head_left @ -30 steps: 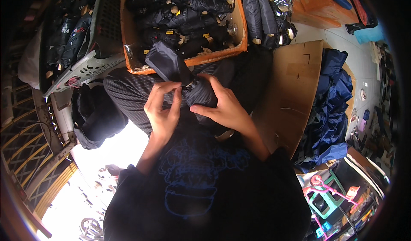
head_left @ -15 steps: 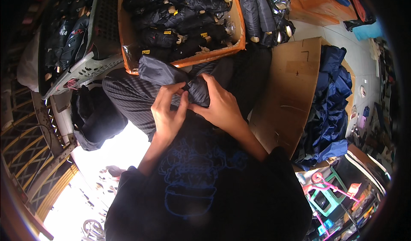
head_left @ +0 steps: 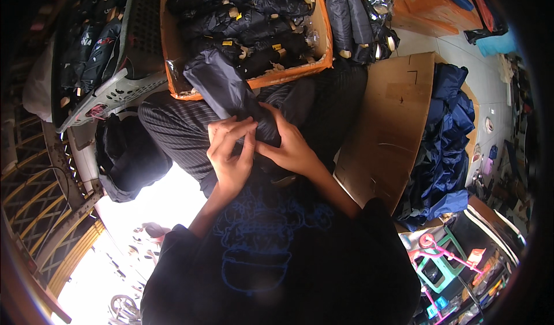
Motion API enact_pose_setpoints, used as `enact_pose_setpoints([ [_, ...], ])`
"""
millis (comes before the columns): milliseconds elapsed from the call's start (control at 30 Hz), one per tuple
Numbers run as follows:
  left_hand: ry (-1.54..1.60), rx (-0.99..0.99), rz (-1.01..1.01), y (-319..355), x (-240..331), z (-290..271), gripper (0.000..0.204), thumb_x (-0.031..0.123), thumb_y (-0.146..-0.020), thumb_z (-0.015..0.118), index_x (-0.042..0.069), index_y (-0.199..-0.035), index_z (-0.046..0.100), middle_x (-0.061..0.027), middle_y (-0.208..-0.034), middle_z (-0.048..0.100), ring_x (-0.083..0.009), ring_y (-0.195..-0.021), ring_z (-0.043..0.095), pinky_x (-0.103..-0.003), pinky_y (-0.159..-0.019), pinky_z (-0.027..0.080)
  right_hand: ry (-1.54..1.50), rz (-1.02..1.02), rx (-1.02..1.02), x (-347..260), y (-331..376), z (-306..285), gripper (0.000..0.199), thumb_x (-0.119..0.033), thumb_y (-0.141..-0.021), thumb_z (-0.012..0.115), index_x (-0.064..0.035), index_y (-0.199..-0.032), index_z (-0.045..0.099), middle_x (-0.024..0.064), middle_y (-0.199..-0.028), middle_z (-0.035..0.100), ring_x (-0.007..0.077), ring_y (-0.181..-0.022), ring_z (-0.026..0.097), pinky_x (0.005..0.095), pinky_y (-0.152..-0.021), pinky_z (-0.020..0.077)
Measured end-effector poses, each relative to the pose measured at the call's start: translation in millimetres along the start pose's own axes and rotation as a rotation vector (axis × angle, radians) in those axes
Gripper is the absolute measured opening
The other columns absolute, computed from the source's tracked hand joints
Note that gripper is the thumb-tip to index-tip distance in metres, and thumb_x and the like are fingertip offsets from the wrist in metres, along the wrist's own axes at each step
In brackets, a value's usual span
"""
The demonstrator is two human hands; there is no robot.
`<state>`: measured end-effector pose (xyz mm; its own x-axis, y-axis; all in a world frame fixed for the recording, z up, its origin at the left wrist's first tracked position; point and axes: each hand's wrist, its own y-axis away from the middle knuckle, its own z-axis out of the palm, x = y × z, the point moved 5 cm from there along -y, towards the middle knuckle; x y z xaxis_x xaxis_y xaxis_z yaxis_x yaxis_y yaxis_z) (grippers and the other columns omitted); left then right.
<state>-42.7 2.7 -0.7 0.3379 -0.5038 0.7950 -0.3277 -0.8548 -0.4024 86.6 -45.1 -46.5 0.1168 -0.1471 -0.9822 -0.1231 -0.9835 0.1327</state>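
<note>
A long dark cloth bundle (head_left: pixel 219 82), smooth and slightly shiny, lies across my lap, its far end pointing up and left over the near edge of the box. My right hand (head_left: pixel 291 146) wraps round its near end, the thumb pressed in from below. Close against it, my left hand (head_left: pixel 231 149) pinches at the bundle's near side, thumb and forefinger together. Whatever small part sits between those fingertips is hidden. The bundle's lower end is partly covered by both hands.
An orange-edged cardboard box (head_left: pixel 294 72) in front holds rows of dark wrapped bundles. A grey plastic crate (head_left: pixel 141 45) with similar bundles stands at the left. Beside my right knee, an open carton (head_left: pixel 384 134) borders a heap of navy cloth (head_left: pixel 444 129). Behind is a green stool (head_left: pixel 447 267).
The bundle's far end has swung up and now stretches out straighter and longer over the box edge. Both hands stay at its near end, the left fingers shifted slightly.
</note>
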Motion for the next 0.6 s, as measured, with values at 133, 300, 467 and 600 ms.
enact_pose_setpoints([
  [133,0.011,-0.021,0.038,1.9,2.0,-2.2,0.011,-0.003,-0.078,0.069,0.001,-0.088,0.069,-0.0086,-0.09,0.07,-0.0253,-0.091,0.059,-0.037,-0.087,0.047,-0.103,0.05,-0.043,-1.1,1.2,1.4,0.067,-0.016,-0.079,0.076,0.0009,-0.133,0.039,0.0178,-0.121,0.057,0.0242,-0.115,0.056,0.0354,-0.096,0.0428],
  [300,0.098,-0.01,-0.075,14.0,-8.1,-3.7,0.014,-0.003,-0.079,0.069,0.0,-0.093,0.067,-0.0099,-0.097,0.063,-0.0211,-0.094,0.057,-0.032,-0.086,0.045,-0.017,0.013,0.025,-1.9,4.6,-0.2,0.065,-0.017,-0.079,0.077,0.0009,-0.129,0.04,0.0174,-0.115,0.059,0.0222,-0.111,0.057,0.0336,-0.094,0.0434],
  [467,0.419,0.143,-0.427,24.2,-35.8,-7.8,0.035,-0.001,-0.083,0.067,0.002,-0.116,0.056,-0.0092,-0.113,0.053,-0.0165,-0.094,0.053,-0.029,-0.081,0.044,-0.039,0.051,0.056,-6.5,9.4,-0.2,0.068,-0.02,-0.076,0.081,0.0016,-0.127,0.041,0.0177,-0.114,0.06,0.0223,-0.109,0.059,0.0343,-0.092,0.0445],
  [600,0.815,0.122,-1.016,31.1,-61.4,7.1,0.05,0.04,-0.095,0.053,0.003,-0.128,0.047,-0.0094,-0.125,0.05,-0.0184,-0.111,0.049,-0.037,-0.095,0.039,-0.007,0.027,0.04,-10.9,10.0,1.5,0.07,-0.023,-0.074,0.082,0.0013,-0.125,0.041,0.0175,-0.112,0.061,0.023,-0.109,0.059,0.0345,-0.093,0.0449],
])
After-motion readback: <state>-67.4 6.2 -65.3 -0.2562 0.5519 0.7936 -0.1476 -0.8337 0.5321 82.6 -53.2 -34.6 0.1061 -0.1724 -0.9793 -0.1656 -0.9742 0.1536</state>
